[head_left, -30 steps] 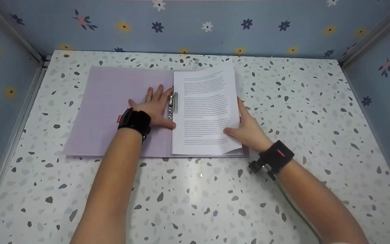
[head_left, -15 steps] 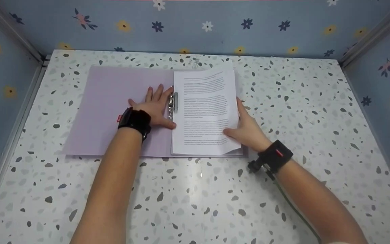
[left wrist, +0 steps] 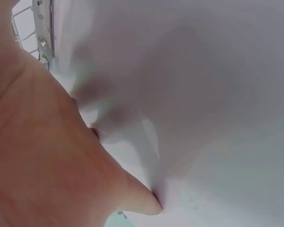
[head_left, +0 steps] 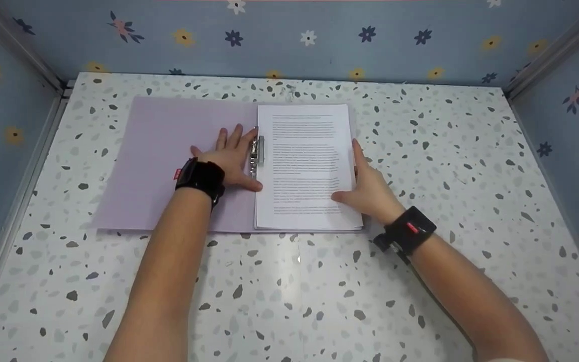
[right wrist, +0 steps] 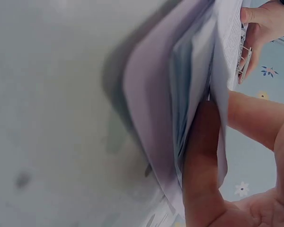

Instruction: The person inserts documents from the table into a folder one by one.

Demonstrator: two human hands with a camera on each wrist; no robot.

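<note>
A pale purple folder (head_left: 164,130) lies spread open, with a stack of printed paper (head_left: 299,161) on its right side. My left hand (head_left: 230,163) rests with fingers spread beside the metal clip (head_left: 261,151) at the stack's left edge; its thumb reaches the paper's margin. At the opposite edge, my right hand (head_left: 372,191) pinches the top sheet (right wrist: 220,80). The right wrist view shows one finger (right wrist: 203,156) tucked beneath that sheet, between it and the pages below, while the thumb lies over it.
The folder lies on a white speckled table (head_left: 289,301). Blue flower-patterned panels (head_left: 329,45) stand along the back and both sides. Each wrist wears a black strap, the right one (head_left: 411,230) carrying a small camera.
The top sheet's raised, curved upper right part has come down, and the page now looks flat and square with the stack. Both hands have stayed almost in place.
</note>
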